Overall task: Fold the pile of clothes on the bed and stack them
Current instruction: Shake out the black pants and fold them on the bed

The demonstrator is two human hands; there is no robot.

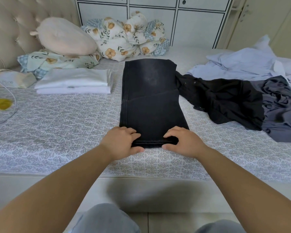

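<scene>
A pair of black jeans [151, 98] lies folded lengthwise down the middle of the bed, stretching away from me. My left hand [123, 142] and my right hand [183, 142] both grip its near end, fingers on top and thumbs under the edge. A stack of folded white garments [74, 81] sits to the left of the jeans. To the right lies an unfolded pile: a black garment [225, 101], a dark grey one [282, 115] and a light blue shirt [242, 63].
The bed has a patterned grey-white sheet [57, 132]. A floral duvet [124, 37] and a pink plush pillow [64, 36] are bunched at the back by the headboard. A white bag [12, 79], a cable and a yellow object [0, 104] lie at the left.
</scene>
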